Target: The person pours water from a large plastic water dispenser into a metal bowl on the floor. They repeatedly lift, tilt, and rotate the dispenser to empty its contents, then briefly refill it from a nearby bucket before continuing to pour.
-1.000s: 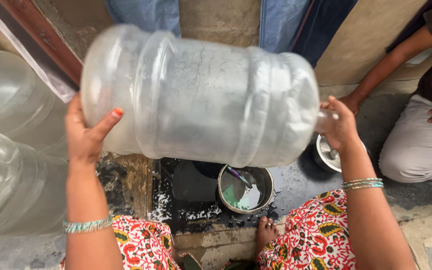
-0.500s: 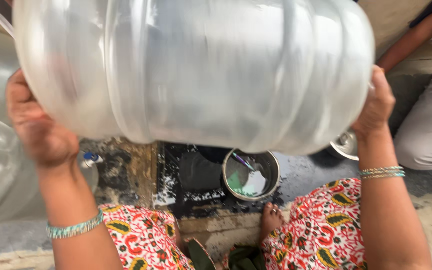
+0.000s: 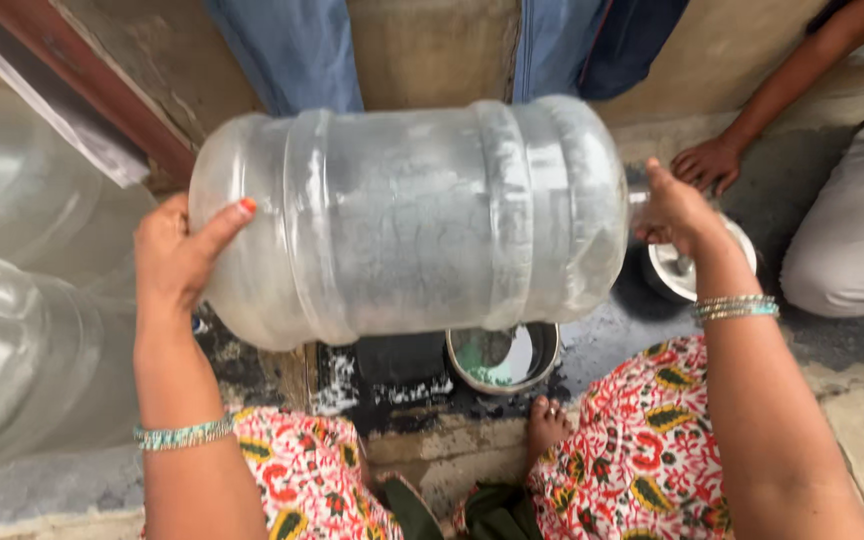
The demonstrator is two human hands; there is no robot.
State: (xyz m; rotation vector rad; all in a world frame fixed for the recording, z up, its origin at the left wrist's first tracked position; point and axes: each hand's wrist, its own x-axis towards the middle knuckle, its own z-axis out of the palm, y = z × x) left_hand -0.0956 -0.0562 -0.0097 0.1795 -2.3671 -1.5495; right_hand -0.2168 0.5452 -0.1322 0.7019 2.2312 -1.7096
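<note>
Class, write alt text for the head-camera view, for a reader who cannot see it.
A person's left hand and right hand hold a large clear plastic water jug sideways, the right hand at its neck end. Below it a metal bowl sits on wet dark ground between the person's knees, and another person's hand rests nearby.

jug (image 3: 412, 220): clear plastic, cloudy, ribbed | bowl (image 3: 504, 357): shiny metal | ground (image 3: 852, 360): rough concrete
</note>
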